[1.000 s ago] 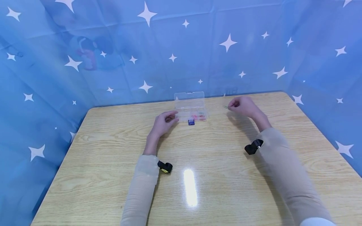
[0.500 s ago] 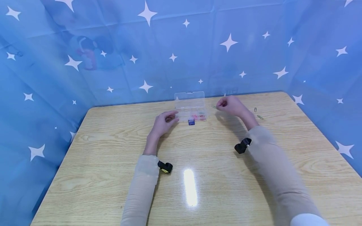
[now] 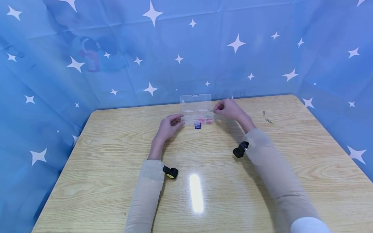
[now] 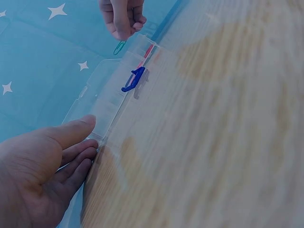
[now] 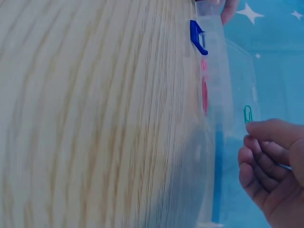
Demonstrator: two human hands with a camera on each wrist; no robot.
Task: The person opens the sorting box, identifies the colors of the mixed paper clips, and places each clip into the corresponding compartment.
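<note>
A clear plastic box (image 3: 189, 122) stands near the table's back edge with its transparent lid (image 3: 196, 103) raised. Pink and red clips (image 3: 207, 120) lie in its right front part, and a blue latch (image 3: 197, 125) hangs at the front. My left hand (image 3: 169, 127) rests at the box's left end, thumb and fingertips by the corner, fingers relaxed. Between thumb and forefinger my right hand (image 3: 230, 109) pinches a green paper clip (image 5: 247, 114). This clip is held at the box's right end, overlapping it in the head view.
Two loose paper clips lie on the right of the table: a darker one (image 3: 263, 113) and a green one (image 3: 268, 120). A blue curtain (image 3: 163, 64) with white stars hangs right behind the wooden table (image 3: 116, 142).
My right hand has moved left with the green paper clip, from the right of the table to the box, uncovering two loose clips. The left hand stays in place.
</note>
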